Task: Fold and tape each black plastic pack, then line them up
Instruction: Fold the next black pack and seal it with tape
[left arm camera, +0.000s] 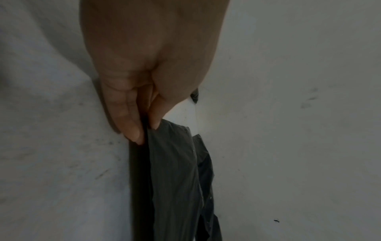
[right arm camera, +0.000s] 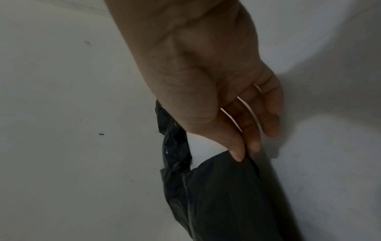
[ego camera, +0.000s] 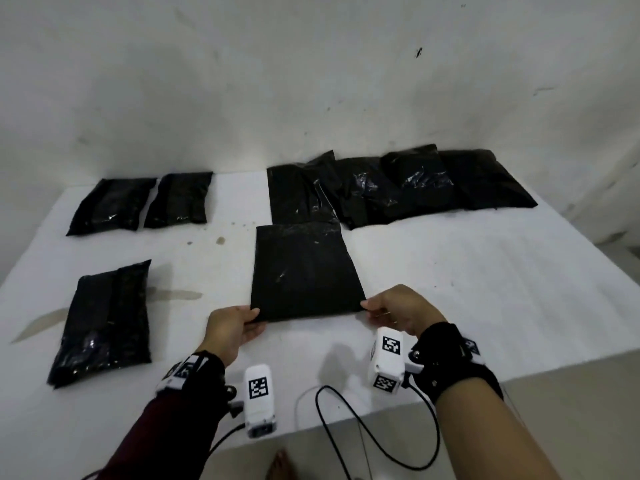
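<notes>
Two hands, left hand [ego camera: 231,328] and right hand [ego camera: 398,308], pinch the near corners of a thin, limp, probably slippery pack [ego camera: 304,271] on the table [ego camera: 467,278].

Dark maroon sleeve [ego camera: 166,431] on the left arm, right forearm bare, black wrist straps [ego camera: 450,355] carrying white camera units [ego camera: 259,396] with black-and-white square markers, black cables [ego camera: 381,441] trailing.

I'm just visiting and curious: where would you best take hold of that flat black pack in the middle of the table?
By its two near corners, from the near edge. The flat pack lies limp and wide; left hand and right hand each pinch one.
</notes>
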The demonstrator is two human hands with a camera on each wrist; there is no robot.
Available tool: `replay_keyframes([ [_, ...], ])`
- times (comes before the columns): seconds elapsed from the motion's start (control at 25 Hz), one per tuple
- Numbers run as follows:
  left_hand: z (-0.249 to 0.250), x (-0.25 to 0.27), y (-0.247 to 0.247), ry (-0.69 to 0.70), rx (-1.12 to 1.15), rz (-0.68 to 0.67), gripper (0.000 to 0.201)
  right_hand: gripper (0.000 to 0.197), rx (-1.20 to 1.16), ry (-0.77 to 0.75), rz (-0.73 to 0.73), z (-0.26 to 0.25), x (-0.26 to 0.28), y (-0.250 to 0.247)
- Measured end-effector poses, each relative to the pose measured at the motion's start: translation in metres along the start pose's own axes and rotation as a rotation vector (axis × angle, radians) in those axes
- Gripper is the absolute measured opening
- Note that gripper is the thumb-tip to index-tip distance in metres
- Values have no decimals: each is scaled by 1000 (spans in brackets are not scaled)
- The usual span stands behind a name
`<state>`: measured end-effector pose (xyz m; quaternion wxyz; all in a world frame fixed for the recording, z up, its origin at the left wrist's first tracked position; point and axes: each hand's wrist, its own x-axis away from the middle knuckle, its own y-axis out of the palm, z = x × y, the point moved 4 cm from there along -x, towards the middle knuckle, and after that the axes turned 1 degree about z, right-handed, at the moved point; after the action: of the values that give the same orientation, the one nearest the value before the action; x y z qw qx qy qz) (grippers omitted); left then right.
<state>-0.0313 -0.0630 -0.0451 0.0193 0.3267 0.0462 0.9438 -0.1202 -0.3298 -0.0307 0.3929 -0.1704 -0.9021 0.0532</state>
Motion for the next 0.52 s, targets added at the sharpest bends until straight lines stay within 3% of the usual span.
replay_keyframes([
  [0.36,-12,12,-14,120,-133,147,9,20,292,-114,78,3,0,-1],
  [0.44,-5,15,-18,307,-411,284,10,13,396,-191,202,-3,1,-4],
  [0.52,5,23,-7,632,-718,375,22,19,436,-396,422,-16,10,-1],
])
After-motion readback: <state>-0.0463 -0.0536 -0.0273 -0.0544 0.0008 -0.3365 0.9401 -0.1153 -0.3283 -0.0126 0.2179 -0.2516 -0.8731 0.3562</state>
